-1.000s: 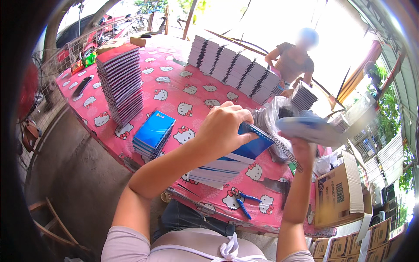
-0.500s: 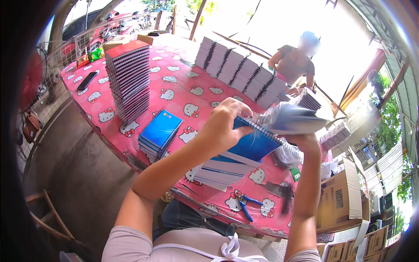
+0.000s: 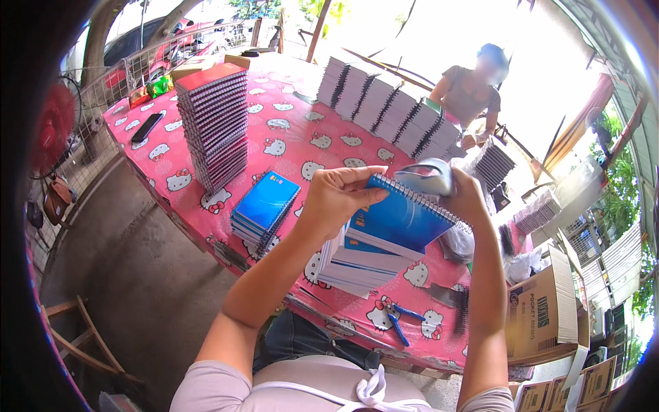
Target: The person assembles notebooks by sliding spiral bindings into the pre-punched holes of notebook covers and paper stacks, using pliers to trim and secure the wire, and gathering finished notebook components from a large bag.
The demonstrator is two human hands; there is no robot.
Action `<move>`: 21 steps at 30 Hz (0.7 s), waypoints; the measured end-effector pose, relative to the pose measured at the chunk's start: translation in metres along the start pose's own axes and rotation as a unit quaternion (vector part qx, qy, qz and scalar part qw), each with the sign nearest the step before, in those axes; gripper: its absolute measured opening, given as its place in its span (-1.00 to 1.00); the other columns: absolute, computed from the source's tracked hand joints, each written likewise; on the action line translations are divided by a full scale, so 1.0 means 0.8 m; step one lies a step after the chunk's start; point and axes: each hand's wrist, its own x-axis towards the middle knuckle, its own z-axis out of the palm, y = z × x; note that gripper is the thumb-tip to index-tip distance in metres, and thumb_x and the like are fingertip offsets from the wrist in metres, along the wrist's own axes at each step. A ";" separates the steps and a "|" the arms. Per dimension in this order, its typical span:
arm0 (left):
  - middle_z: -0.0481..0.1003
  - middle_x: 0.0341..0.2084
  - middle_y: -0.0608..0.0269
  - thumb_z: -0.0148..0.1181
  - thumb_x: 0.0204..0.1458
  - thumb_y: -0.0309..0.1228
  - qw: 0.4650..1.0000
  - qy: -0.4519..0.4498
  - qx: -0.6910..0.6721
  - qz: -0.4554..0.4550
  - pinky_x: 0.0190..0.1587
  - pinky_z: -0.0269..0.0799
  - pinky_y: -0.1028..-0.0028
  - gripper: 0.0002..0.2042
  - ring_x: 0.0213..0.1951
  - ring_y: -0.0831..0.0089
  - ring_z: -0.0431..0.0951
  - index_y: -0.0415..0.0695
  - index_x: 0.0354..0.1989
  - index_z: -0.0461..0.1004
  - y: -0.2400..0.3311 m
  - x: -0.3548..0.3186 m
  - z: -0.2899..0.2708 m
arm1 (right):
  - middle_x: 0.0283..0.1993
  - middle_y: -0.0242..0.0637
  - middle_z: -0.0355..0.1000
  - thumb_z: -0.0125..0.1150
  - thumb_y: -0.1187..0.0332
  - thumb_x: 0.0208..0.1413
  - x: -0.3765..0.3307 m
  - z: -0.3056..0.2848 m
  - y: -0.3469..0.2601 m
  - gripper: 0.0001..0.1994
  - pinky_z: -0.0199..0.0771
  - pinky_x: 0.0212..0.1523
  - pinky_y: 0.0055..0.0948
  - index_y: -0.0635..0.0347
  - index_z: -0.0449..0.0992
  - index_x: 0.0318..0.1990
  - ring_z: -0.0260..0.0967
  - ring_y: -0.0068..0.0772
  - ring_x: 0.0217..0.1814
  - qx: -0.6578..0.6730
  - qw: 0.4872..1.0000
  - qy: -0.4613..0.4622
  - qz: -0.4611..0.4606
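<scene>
My left hand (image 3: pixel 336 204) pinches the notebook (image 3: pixel 405 223) at its coiled edge. My right hand (image 3: pixel 465 191) grips a bent flap (image 3: pixel 434 180), probably its pages; blurry there. Pliers (image 3: pixel 398 331) on pink cloth (image 3: pixel 295 156). Blue stack (image 3: pixel 266 204) left, tall red-topped stack (image 3: pixel 213 130) beyond.

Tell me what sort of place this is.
Probably a small notebook-binding workshop: a tall stack of spiral-bound, red-topped paper notebooks stands on a pink, patterned table covering, blue-handled pliers lie near its front edge, and an open brown cardboard box stands at the right.
</scene>
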 end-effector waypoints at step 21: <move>0.56 -0.32 0.09 0.39 -0.26 -0.67 0.880 -0.075 0.322 0.341 -0.29 0.53 0.46 -0.73 -0.24 0.31 0.58 -0.21 -0.34 0.47 -0.028 -0.077 0.033 | -0.06 -0.06 0.36 0.35 0.37 -0.12 -0.342 0.137 -0.048 -0.48 0.27 0.07 -0.08 0.25 0.39 0.06 0.29 -0.02 0.07 0.066 0.979 0.015 0.191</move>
